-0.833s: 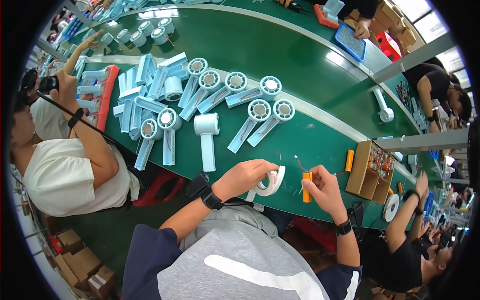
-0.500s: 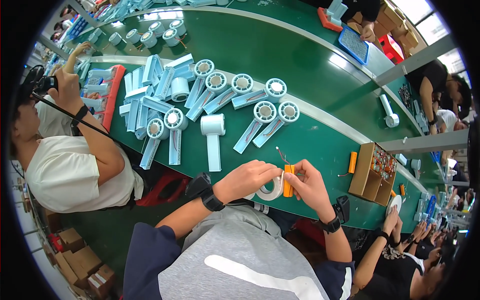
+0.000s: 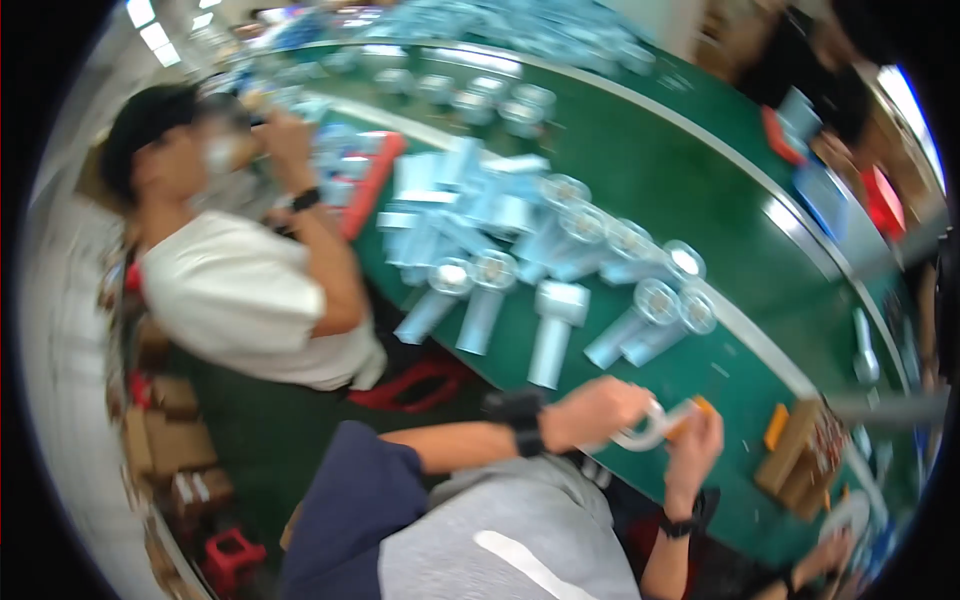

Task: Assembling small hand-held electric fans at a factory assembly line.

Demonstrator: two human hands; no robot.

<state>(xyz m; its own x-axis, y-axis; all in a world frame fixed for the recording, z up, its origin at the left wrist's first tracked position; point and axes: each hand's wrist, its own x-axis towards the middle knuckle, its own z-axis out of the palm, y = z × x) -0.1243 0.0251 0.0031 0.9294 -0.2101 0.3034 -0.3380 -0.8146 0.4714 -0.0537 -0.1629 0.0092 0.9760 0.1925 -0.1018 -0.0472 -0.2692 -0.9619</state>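
Observation:
In front of my body, low over the near edge of the green table, my left hand (image 3: 597, 412) is closed on a roll of white tape (image 3: 653, 430). Close to its right, my right hand (image 3: 693, 452) pinches an orange battery pack (image 3: 702, 404), which is tilted and partly hidden by the fingers. Blur hides whether tape joins the roll to the pack. Beyond my hands, a light-blue handheld fan body (image 3: 553, 335) lies with its round head away from me. Several similar fan housings (image 3: 655, 305) with round grilles lie around it.
A heap of light-blue shell parts (image 3: 440, 205) covers the table's left part, beside a red tray (image 3: 375, 185). To the right, a cardboard box (image 3: 790, 460) stands near another orange battery pack (image 3: 776, 426). A person in a white shirt (image 3: 235, 300) sits close on my left.
The view has swung left, so the scene sits farther right and is blurred. The battery pack has tilted in my right hand, and the tape roll and pack look slightly farther apart.

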